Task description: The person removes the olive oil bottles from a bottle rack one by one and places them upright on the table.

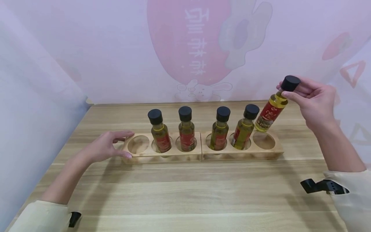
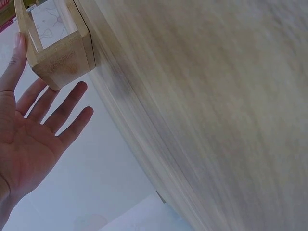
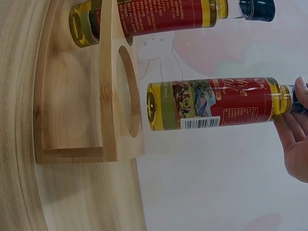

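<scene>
Two wooden racks [image 1: 203,154] stand end to end, with four black-capped oil bottles [image 1: 186,133] upright in their holes. My right hand [image 1: 287,87] pinches the black cap of a fifth bottle [image 1: 269,114], which hangs tilted just above the empty rightmost hole [image 1: 263,140]. In the right wrist view this red-labelled bottle [image 3: 216,103] floats clear of the rack's hole [image 3: 127,98], with my fingers [image 3: 291,134] at its neck. My left hand [image 1: 127,144] rests with straight fingers against the left rack's end, beside the empty leftmost hole [image 1: 138,144]. The left wrist view shows the palm [image 2: 33,139] spread by the rack's end [image 2: 60,62].
The racks stand on a light wooden table [image 1: 185,193] with bare board in front. A pink and white printed backdrop [image 1: 188,48] closes the back and a pale curtain [image 1: 34,112] the left side. Small black wrist mounts [image 1: 316,186] sit at both sleeves.
</scene>
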Action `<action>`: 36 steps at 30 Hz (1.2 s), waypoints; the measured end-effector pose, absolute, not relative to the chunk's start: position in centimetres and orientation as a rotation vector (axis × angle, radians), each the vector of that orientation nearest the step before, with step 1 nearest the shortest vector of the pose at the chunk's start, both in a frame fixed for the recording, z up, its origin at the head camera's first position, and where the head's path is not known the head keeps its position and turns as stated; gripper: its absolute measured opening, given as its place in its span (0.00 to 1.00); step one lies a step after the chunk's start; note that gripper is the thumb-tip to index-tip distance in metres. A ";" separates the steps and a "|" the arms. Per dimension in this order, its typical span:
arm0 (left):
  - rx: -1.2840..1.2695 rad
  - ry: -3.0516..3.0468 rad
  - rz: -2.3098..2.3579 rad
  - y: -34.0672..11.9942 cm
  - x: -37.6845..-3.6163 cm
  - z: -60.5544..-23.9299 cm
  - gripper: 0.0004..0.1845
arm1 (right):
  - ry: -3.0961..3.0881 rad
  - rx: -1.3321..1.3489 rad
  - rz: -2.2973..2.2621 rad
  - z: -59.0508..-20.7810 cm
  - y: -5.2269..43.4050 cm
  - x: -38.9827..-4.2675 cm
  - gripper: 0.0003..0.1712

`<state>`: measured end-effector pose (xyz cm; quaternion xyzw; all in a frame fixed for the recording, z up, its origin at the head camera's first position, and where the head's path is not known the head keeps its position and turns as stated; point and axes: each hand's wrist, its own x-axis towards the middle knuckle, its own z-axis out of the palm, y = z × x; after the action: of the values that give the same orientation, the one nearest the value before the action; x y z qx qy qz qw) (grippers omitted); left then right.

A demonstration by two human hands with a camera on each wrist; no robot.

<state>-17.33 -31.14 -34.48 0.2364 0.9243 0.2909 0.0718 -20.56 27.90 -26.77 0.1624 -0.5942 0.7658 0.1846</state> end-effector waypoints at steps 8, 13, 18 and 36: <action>0.690 2.783 0.872 -31.2 -17.2 -34.6 0.44 | -1.676 0.381 2.141 -27.2 27.8 -21.7 0.25; 0.701 2.777 0.881 -31.2 -17.1 -34.6 0.44 | -1.673 0.346 2.142 -27.7 27.9 -22.2 0.24; 0.690 2.774 0.884 -31.2 -17.1 -34.6 0.44 | -1.683 0.314 2.133 -28.1 27.9 -22.6 0.24; 0.710 2.785 0.885 -31.2 -17.2 -34.7 0.44 | -1.715 0.233 2.094 -29.3 27.9 -23.4 0.26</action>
<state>-17.17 -31.18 -34.65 0.2356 0.9240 0.2935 0.0670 -23.43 27.87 -29.32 0.0838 -0.6170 0.7535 0.2110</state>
